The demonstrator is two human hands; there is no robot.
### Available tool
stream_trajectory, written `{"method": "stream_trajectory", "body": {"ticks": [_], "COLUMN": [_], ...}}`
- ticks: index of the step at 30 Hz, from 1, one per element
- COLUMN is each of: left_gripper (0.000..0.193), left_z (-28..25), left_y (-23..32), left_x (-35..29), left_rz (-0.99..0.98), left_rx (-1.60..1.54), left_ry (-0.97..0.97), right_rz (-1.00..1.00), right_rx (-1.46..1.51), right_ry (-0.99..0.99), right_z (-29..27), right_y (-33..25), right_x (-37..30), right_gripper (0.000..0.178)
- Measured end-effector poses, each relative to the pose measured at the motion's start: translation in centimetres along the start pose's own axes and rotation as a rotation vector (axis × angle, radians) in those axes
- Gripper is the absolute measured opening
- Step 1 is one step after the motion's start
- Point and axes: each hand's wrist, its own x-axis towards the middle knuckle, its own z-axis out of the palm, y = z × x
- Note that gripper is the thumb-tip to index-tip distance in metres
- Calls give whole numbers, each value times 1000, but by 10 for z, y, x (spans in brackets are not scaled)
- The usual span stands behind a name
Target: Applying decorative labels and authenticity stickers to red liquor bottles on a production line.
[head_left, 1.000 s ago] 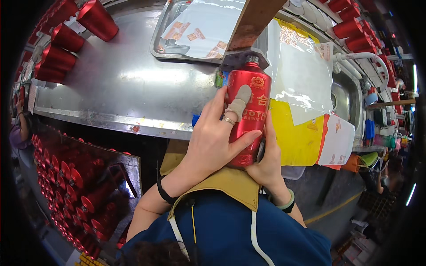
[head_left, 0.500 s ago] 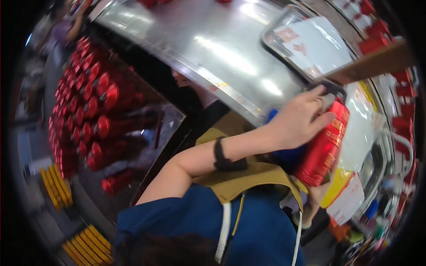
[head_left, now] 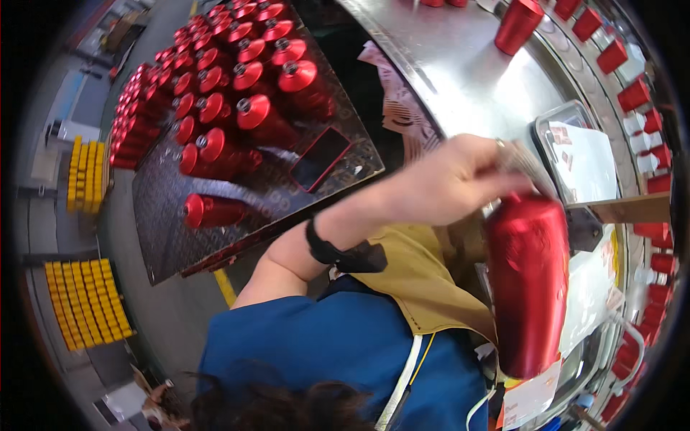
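A shiny red metal bottle (head_left: 528,287) fills the space in front of me on the right, its shoulder up and its base toward me. At its top, my left hand (head_left: 467,176) is closed around the neck area, with thumb and fingers smeared by motion. Greyish coverings seem to sit on its fingertips. A black band (head_left: 338,248) circles the left wrist. My right hand is out of sight, perhaps hidden behind the bottle.
Many red bottles (head_left: 251,108) stand on a dark board (head_left: 158,223) at left, beside a dark phone (head_left: 321,159). One red bottle (head_left: 519,25) stands on the metal table (head_left: 460,79). A clear tray (head_left: 575,118) holds white sheets. Yellow crates (head_left: 86,302) lie far left.
The red bottle has come closer and turned more upright, showing an unprinted side. My left hand remains at its top. The view has swung, bringing more of the left board into sight.
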Motion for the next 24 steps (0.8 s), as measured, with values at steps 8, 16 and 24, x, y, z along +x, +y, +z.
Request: {"method": "stream_trajectory", "body": {"ticks": [8, 16, 24], "left_gripper": [13, 20, 35], "left_z": [-101, -143, -149], "left_y": [84, 27, 47], "left_x": [-169, -270, -268], "left_rz": [-138, -539, -766], "left_rx": [1018, 1623, 1758], "left_ry": [800, 1054, 1040], "right_rz": [-111, -133, -185], "right_rx": [-139, -172, -182], "right_ry": [-182, -125, -129], "right_z": [39, 37, 32], "right_y": [-15, -21, -26], "right_x": [-10, -24, -26], "right_gripper": [54, 46, 43]}}
